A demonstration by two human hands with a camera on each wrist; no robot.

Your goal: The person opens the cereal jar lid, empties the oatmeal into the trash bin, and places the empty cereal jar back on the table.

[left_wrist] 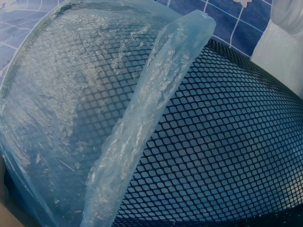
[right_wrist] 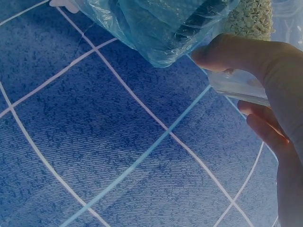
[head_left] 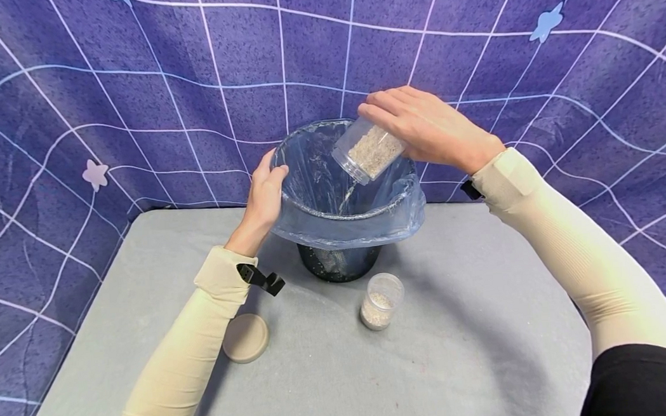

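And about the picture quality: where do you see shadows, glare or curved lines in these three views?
Head view: bright, soft shadows on the grey table, grid lines curved on the backdrop, whether from lens or folds I cannot tell; left wrist view: whitish glints on the blue bag; right wrist view: bluish, with the right hand looking dim.

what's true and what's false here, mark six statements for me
1. The right hand holds a tilted clear jar over the mesh bin. True.
2. The liner is red. False: the liner is blue.
3. The left hand grips the lined mesh bin. True.
4. An upright jar stands on the table. True.
5. That upright jar is empty. False: pale flakes lie in it.
6. The beige lid is on the upright jar. False: the beige lid lies on the table.
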